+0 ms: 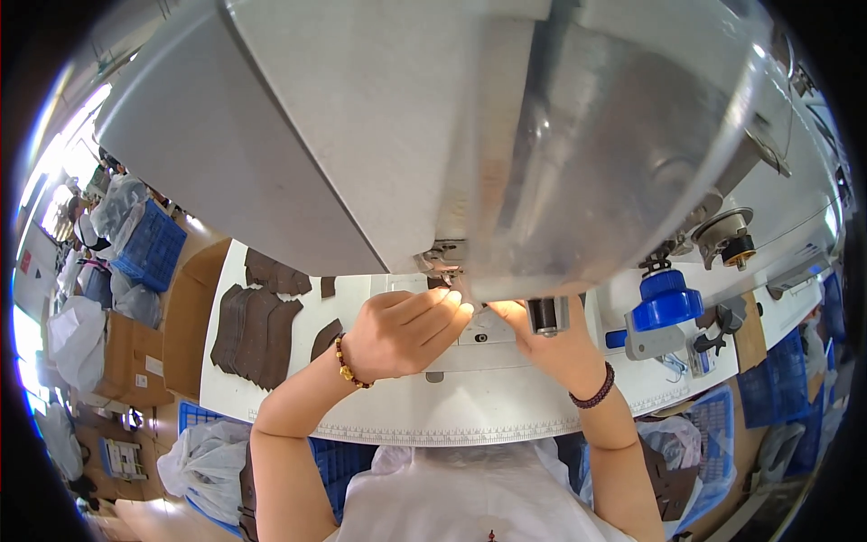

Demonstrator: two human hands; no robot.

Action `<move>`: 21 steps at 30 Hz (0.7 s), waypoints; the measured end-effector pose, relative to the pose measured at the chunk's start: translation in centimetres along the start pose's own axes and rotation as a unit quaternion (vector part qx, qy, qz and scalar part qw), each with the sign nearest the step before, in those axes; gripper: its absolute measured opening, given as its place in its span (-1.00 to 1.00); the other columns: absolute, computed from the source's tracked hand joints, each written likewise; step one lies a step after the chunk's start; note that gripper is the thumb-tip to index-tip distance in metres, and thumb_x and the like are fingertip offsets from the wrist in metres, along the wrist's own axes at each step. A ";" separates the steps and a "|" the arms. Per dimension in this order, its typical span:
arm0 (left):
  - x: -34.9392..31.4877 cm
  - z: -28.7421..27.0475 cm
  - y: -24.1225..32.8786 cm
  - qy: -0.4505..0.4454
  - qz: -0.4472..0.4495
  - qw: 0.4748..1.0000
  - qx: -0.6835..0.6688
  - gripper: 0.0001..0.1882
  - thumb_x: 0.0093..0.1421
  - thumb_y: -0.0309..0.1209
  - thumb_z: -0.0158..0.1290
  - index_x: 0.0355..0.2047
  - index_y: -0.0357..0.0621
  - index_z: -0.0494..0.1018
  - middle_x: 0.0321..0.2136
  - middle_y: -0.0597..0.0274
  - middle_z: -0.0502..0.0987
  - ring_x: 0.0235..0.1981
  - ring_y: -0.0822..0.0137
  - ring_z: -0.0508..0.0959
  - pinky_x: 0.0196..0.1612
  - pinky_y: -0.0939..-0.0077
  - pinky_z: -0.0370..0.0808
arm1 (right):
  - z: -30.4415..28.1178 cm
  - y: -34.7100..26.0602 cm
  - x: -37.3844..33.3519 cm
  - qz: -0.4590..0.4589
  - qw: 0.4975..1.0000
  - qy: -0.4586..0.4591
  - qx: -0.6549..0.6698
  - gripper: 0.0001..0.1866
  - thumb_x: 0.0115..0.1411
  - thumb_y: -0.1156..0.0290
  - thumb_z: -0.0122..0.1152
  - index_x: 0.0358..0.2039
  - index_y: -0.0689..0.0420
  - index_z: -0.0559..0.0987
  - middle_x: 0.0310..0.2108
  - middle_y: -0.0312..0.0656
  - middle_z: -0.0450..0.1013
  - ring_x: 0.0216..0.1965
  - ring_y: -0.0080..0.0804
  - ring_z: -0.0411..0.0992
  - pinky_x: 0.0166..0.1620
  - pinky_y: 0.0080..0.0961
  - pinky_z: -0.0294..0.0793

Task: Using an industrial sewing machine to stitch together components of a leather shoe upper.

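Both my hands are at the sewing machine [433, 135], close to its presser foot [444, 257]. My left hand [406, 332] has its fingers pressed together in a pinch just below the foot. A small dark edge shows beside those fingertips, but what they hold is hidden. My right hand [562, 348] lies to the right of the needle area, its thumb pointing left. A metal cylinder and the machine head cover most of its fingers. Stacked dark brown cut pieces [253, 334] lie on the white table [406, 411] left of my left hand.
More brown pieces [275, 274] lie farther back, with a small scrap [327, 287] near them. A blue knob [666, 300] sticks out at the right. A curved ruler strip [433, 436] follows the table's front edge. Blue crates [152, 246] and a cardboard box [134, 357] stand left.
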State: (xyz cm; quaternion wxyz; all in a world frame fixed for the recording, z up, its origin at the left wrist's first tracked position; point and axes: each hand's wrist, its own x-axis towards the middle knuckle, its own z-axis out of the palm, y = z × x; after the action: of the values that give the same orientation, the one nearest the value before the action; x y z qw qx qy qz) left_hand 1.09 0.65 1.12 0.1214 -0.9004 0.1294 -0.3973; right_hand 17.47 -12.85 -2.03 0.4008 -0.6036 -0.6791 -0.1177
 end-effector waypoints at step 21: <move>-1.3 0.2 -0.8 -0.030 -0.047 0.997 -0.060 -0.75 -0.21 -0.56 0.13 -0.42 -0.30 0.48 -0.46 0.20 0.46 -0.51 0.32 0.54 -0.54 0.56 0.52 | 0.0 -1.2 0.3 -0.083 0.979 0.018 -0.185 -0.66 -0.17 0.58 0.21 -0.28 0.09 0.58 -0.33 -0.31 0.47 -0.29 -0.34 0.44 -0.31 -0.47 0.44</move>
State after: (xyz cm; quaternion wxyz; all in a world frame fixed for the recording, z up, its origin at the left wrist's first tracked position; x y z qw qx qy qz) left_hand 0.47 1.85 0.38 0.0524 -0.9228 0.1063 -0.3666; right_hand 16.34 -12.95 -1.46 0.2838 -0.6065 -0.6858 -0.2850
